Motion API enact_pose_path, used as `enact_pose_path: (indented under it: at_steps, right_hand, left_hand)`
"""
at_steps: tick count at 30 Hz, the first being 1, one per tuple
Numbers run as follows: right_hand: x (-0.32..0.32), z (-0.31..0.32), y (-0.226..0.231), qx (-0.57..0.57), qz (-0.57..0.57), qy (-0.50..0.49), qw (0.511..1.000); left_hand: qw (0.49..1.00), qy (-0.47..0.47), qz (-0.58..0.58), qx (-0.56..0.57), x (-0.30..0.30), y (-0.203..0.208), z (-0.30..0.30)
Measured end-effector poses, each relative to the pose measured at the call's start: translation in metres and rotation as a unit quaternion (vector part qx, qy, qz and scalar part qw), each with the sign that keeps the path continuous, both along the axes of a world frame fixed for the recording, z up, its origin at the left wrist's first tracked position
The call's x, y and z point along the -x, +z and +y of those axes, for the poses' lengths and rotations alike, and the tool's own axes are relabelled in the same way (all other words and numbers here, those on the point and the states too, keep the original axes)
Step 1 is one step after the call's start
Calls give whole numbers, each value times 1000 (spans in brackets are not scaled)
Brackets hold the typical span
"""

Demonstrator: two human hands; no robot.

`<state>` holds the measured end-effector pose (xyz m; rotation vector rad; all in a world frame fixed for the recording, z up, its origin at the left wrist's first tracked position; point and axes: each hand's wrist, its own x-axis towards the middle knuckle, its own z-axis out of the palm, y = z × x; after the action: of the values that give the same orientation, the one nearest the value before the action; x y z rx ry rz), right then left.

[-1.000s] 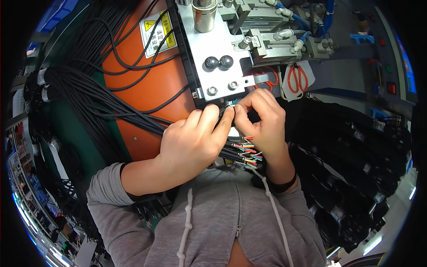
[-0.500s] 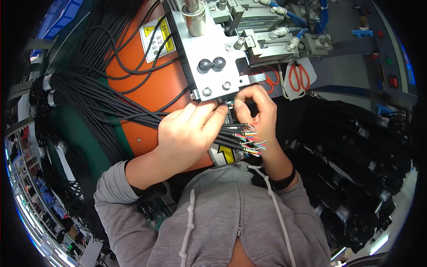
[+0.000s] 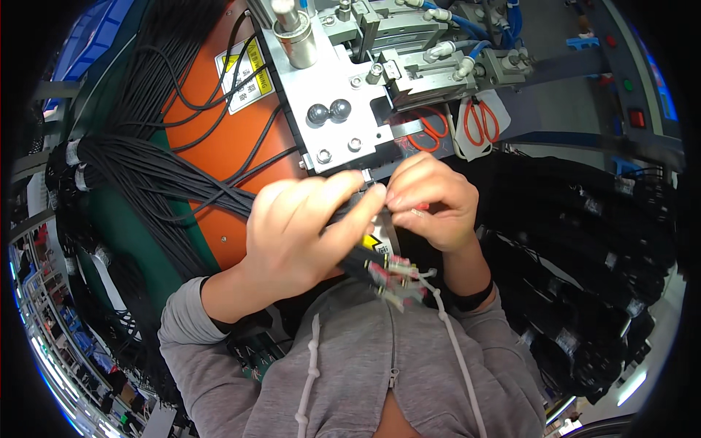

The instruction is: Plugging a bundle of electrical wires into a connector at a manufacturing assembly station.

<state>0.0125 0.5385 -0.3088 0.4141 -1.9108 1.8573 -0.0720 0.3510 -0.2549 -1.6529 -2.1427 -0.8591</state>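
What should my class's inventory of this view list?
Metal fixture: one, silver, top centre.
Ball knobs: two, black, on fixture.
Hoses: several, blue, upper right.
Looped handles: several, red, right of fixture.
Panel: one, orange, left of fixture.
Labels: two, white and yellow, by cables and hands.
Cables: many, black, left to centre.
Wire ends: several, mixed colours, blurred, around hands.
Bundles: many, black, right.
Hoodie: one, grey, lower centre.
Left hand: one, bare, centre.
Right hand: one, bare, beside left.

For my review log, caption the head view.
Left hand over black cables, right hand at thin wires, near a metal fixture.
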Motion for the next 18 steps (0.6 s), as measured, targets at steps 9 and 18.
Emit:
enact_pose_path:
  at_steps: [9, 18]
  right_hand:
    - [1, -46, 17, 148, -37, -189, 970]
    - [0, -26, 16, 10, -88, -127, 988]
  left_hand:
    - [995, 5, -87, -42, -3, -16, -1]
    - [997, 2, -77, -29, -3, -17, -1]
